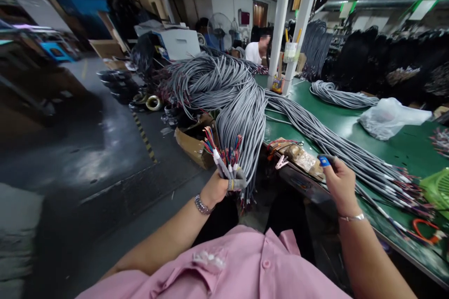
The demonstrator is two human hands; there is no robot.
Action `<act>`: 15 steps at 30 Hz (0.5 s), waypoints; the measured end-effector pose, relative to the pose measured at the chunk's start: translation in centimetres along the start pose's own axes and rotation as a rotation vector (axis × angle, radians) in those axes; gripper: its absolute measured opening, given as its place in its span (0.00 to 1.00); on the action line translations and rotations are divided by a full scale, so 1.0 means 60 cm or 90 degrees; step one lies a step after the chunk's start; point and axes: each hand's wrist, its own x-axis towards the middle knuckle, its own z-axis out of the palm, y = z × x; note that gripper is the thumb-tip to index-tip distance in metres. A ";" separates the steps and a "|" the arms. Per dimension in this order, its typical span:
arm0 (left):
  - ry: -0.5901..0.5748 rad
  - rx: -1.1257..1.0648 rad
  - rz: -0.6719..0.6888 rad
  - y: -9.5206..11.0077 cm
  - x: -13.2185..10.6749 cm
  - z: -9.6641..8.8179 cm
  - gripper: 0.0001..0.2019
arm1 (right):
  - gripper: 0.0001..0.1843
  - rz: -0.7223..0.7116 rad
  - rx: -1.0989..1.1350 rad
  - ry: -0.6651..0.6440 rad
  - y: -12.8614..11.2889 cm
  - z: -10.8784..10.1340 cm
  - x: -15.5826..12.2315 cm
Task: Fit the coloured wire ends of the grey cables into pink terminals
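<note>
Nearest the camera, a pink shirt [242,266] fills the bottom edge, with both forearms reaching away from it. Left hand [218,188], a beaded bracelet [201,205] at the wrist, is closed in a fist around a small bunch of grey cables [229,170]; their stripped ends stick up out of the top of the fist, fanning into red, blue and green cores just above the knuckles. A grey finger cover shows on the side of the fist nearest the big bundle. Right hand [339,181], a thin bangle at the wrist, hovers at the near edge of the green table [393,149], fingers curled loosely, a blue cap [324,161] on one fingertip; whether it pinches a cable cannot be told, though it sits right against the long run of grey cables [351,154] lying along the table toward the right. Between the hands, a large hanging bundle of grey cable [242,117] drapes over the table's left edge, its loose ends dangling just right of the left fist. A worn wooden block [298,154] and a pink clip lie on the table edge beside the right hand. Farther right, a clear plastic bag [389,117] and another cable coil [336,96]. Far back, a person in white [254,51] sits by two white posts [291,23].
</note>
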 end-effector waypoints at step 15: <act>-0.003 -0.032 -0.018 -0.032 -0.004 -0.023 0.05 | 0.25 -0.145 -0.437 -0.428 -0.065 0.304 0.354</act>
